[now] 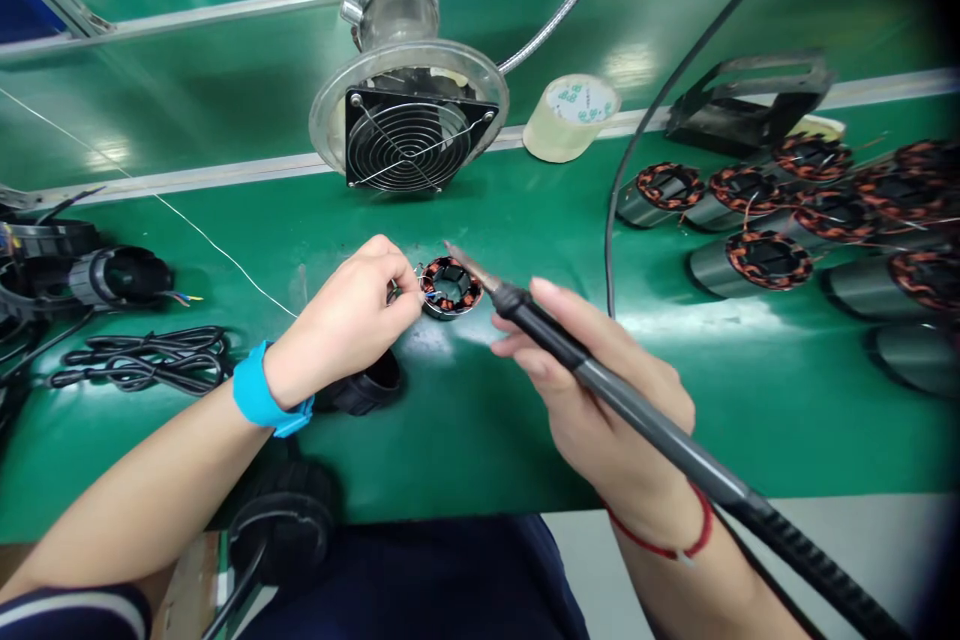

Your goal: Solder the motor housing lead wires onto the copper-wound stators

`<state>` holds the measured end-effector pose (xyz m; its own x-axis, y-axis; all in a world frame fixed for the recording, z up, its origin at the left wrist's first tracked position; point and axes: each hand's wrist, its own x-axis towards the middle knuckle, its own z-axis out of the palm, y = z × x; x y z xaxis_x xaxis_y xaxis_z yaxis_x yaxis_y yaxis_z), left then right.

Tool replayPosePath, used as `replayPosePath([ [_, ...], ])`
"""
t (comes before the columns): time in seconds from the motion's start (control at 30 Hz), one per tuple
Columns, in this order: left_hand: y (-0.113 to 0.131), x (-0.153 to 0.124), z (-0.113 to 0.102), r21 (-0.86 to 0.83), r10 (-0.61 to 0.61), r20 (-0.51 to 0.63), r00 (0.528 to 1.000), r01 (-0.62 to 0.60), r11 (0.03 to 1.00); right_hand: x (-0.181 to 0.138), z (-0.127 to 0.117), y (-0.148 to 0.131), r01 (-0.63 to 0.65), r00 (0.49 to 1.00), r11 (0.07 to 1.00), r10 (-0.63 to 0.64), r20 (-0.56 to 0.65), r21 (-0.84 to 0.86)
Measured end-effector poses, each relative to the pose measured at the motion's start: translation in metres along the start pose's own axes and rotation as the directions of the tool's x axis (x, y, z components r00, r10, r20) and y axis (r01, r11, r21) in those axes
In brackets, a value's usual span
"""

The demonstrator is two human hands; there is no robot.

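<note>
Soldering at 1 wound stator (454,304), mid-frame, seemed in hand; the next move likely called for a steady tip. The left hand (367,300) pinched closed at its edge, grip contents unclear; the right hand (600,440) gripped 1 soldering iron (652,424). At least 8 other stators (709,265) stood at right.

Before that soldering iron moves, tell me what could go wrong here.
Burn: the soldering iron, in the right hand, points its tip near the left hand's bare fingers; if hot, a slip could hurt.
Scorching: the tip sits close above the coil ring, so its copper windings might get damaged.
</note>
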<state>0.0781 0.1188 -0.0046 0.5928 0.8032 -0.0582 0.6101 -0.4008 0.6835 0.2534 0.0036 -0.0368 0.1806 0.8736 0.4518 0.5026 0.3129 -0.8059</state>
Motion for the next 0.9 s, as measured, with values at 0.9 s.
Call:
replayPosePath([
  [0.9, -0.015, 0.001, -0.030, 0.072, -0.016, -0.195, 0.981, 0.030, 0.997, 0.027, 0.048, 0.030, 0.062, 0.991, 0.995, -0.053, 0.119, -0.075],
])
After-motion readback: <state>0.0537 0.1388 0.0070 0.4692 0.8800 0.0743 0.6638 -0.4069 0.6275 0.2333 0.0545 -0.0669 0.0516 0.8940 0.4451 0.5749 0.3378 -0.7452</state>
